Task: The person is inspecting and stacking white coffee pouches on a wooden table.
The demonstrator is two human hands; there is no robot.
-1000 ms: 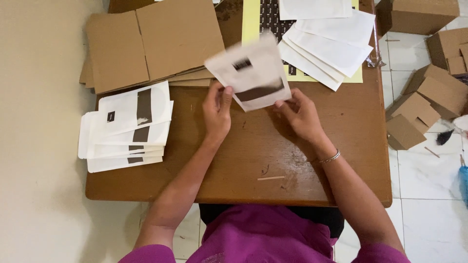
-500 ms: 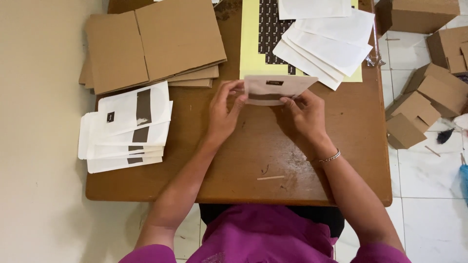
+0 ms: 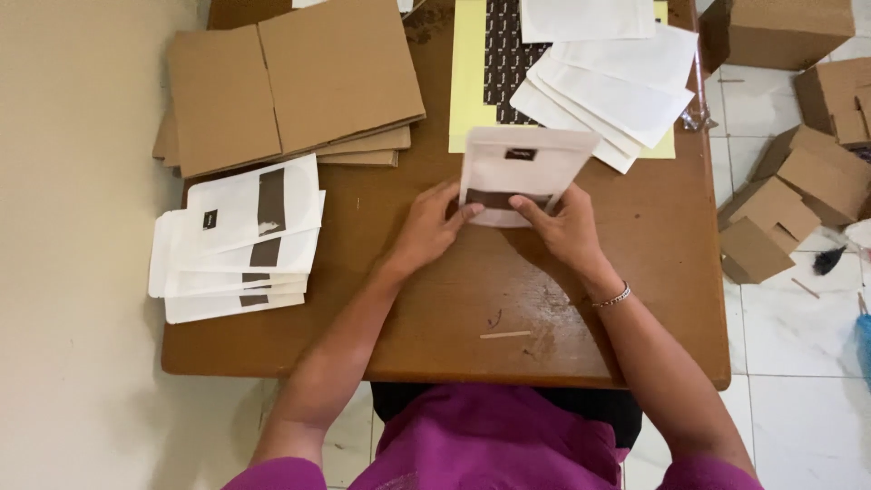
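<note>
Pouch (image 3: 522, 172): white, dark brown band, small black label
Table (image 3: 435, 299): reddish brown
Cardboard sheets (image 3: 290, 82): plain tan
Sticker sheet (image 3: 472, 82): pale yellow, black pattern

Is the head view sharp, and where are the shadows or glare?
Head view: sharp throughout, no motion blur on the left hand, right hand or white pouch; light is soft and even; faint shadows lie under the hands on the table; no strong glare, only a dull sheen near the front edge.

matt paper pouch (image 3: 519, 172), worn wood table (image 3: 435, 318)
</note>
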